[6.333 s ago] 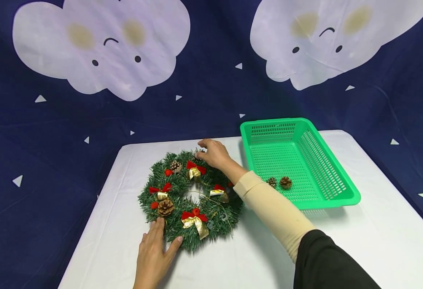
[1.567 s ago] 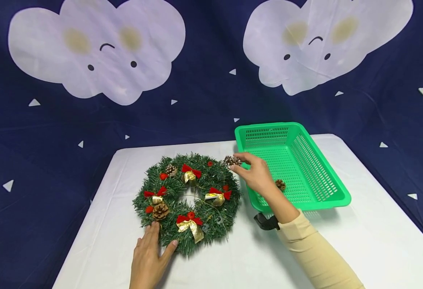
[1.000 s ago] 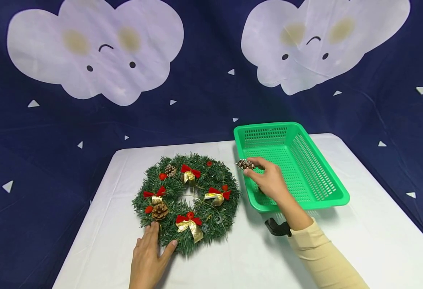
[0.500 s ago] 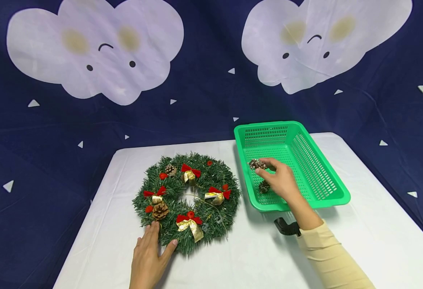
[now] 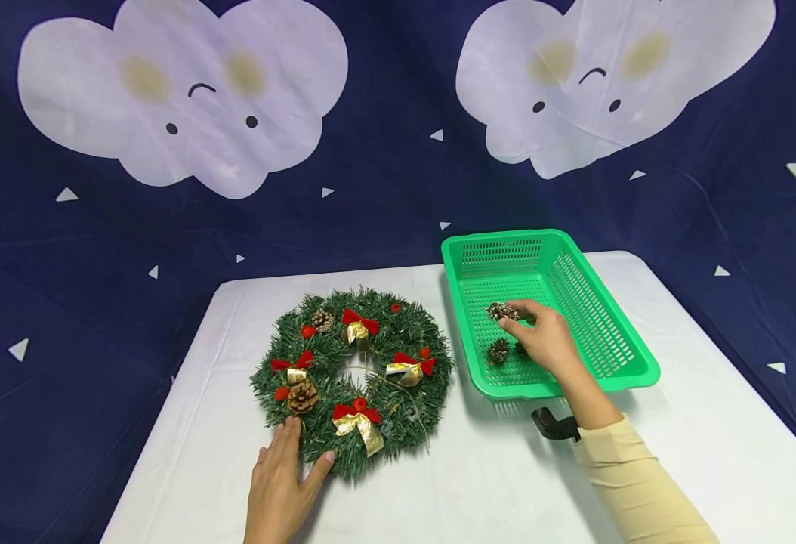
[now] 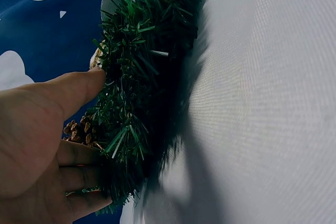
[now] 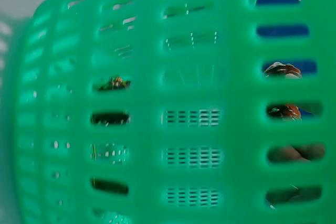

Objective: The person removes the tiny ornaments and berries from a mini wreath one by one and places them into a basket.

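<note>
Right hand (image 5: pixel 544 340) — pinching a frosted pine cone (image 5: pixel 501 310) over the green basket (image 5: pixel 632 355), two pine cones (image 5: pixel 498 351) lying inside. Left hand (image 5: pixel 282 483) — fingers straight, pressing the wreath (image 5: pixel 411 412) flat on the desk (image 5: pixel 479 483).

The right hand (image 5: pixel 544 341) has left the far edge of the wreath (image 5: pixel 352 378), carrying off a frosted pine cone (image 5: pixel 501 310) (pinched in its fingertips), and has crossed over the rim of the green basket (image 5: pixel 632 355). The cone now hangs above the two pine cones (image 5: pixel 498 351) lying inside.
</note>
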`<move>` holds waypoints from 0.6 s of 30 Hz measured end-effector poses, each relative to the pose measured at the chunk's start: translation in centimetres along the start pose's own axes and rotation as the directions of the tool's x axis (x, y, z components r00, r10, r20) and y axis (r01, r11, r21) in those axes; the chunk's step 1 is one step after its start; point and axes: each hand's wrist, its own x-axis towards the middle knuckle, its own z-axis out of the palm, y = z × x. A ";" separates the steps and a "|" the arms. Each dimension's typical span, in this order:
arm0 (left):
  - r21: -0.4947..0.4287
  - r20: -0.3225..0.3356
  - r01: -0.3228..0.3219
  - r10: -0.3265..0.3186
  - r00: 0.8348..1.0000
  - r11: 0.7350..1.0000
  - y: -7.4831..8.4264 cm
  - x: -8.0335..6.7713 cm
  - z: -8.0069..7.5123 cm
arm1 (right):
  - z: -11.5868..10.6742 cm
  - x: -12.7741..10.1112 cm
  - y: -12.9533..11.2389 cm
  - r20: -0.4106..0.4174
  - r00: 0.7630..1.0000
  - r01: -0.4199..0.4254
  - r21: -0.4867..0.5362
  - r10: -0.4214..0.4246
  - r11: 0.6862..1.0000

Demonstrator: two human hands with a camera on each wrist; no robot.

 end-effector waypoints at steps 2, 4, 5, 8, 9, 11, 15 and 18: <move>-0.001 0.001 0.003 -0.003 1.000 1.000 0.0 0.0 0.0 | -0.1 0.0 0.2 0.003 1.000 0.003 -0.009 -0.003 1.000; 0.002 0.005 0.006 -0.006 1.000 1.000 0.0 0.0 0.0 | -0.3 0.1 0.5 0.009 1.000 0.002 -0.016 -0.002 1.000; 0.003 0.006 0.008 -0.008 1.000 1.000 0.0 0.0 0.0 | -0.4 0.0 0.6 0.014 1.000 0.003 -0.022 -0.002 1.000; 0.005 0.013 0.011 -0.011 1.000 1.000 0.0 0.0 -0.1 | -0.8 0.1 1.0 0.033 0.999 0.002 -0.043 0.000 0.999; 0.006 0.013 0.011 -0.011 1.000 1.000 0.1 -0.1 -0.1 | -0.9 0.1 1.1 0.041 0.999 -0.001 -0.052 0.003 0.999; 0.002 0.012 0.010 -0.011 1.000 1.000 0.1 -0.1 -0.1 | -1.2 0.1 1.3 0.059 0.998 -0.002 -0.071 0.006 0.997; -0.002 0.005 0.006 -0.005 1.000 1.000 0.1 0.0 0.0 | -1.7 0.0 1.8 0.097 0.995 -0.016 -0.104 0.026 0.994; 0.000 0.007 0.006 -0.006 1.000 1.000 0.1 0.0 -0.1 | -2.0 0.0 2.2 0.124 0.991 -0.028 -0.128 0.044 0.991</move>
